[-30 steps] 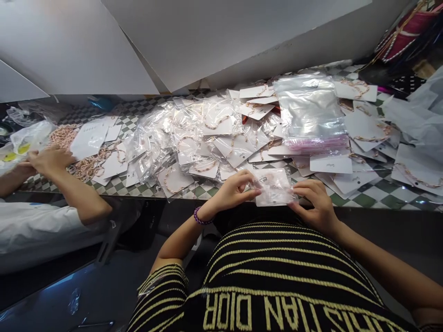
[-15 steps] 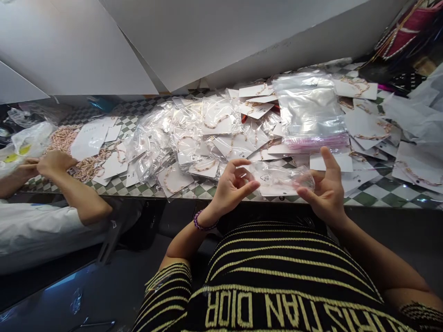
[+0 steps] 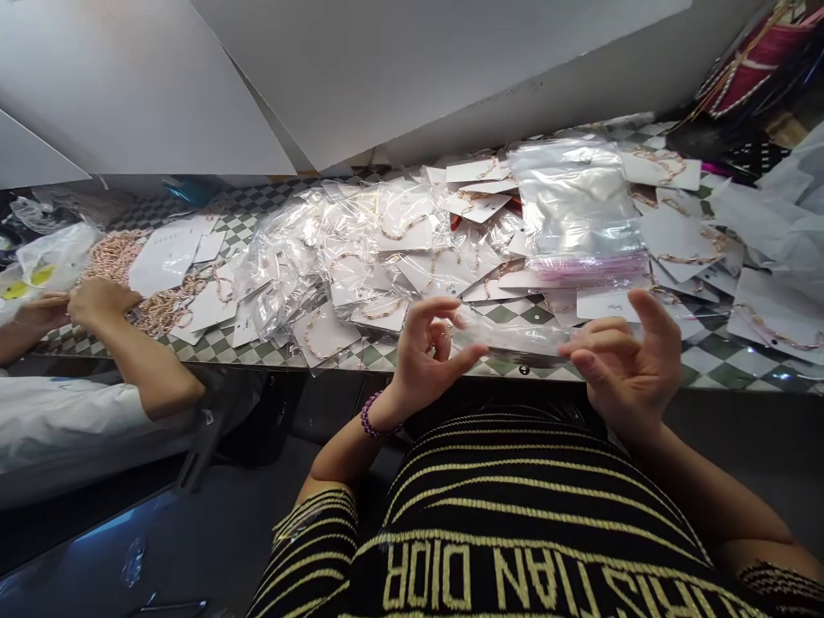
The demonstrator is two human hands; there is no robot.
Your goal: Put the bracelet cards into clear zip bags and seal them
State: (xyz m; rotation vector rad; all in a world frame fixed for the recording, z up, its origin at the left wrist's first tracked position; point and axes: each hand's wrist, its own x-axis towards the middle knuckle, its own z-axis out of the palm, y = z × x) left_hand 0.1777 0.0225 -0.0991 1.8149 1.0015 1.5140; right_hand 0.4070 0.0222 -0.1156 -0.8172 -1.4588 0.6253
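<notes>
At the far left, a co-worker's hands [image 3: 77, 305] rest close together, curled over the edge of a pile of fine gold-coloured chains [image 3: 112, 257], beside a loose plastic bag [image 3: 55, 262] with yellow on it. White cards [image 3: 164, 257] lie scattered over the checkered counter [image 3: 515, 315]. Past them spreads a heap of clear bags [image 3: 341, 257], many holding chain bracelets on cards.

In the middle, the person's left hand [image 3: 421, 352], with a purple beaded bracelet [image 3: 370, 421] on the wrist, is curled, its thumb and bent fingers meeting at the left end of a small clear bag [image 3: 508, 342]. The bag is held up just above the counter's front edge, tilted nearly edge-on between the two hands. The right hand [image 3: 627, 365] is half open, with its bent fingers on the bag's right end and its thumb raised clear. Whatever is inside the bag can't be made out.

The bag looks very light, soft and slippery, so it would likely flop if held at one point; its two ends or a sealed edge give the surest hold.

Further right are a stack of empty zip bags [image 3: 572, 197] and loose cards with chains [image 3: 679, 240], then a crumpled plastic sheet [image 3: 772, 206].
</notes>
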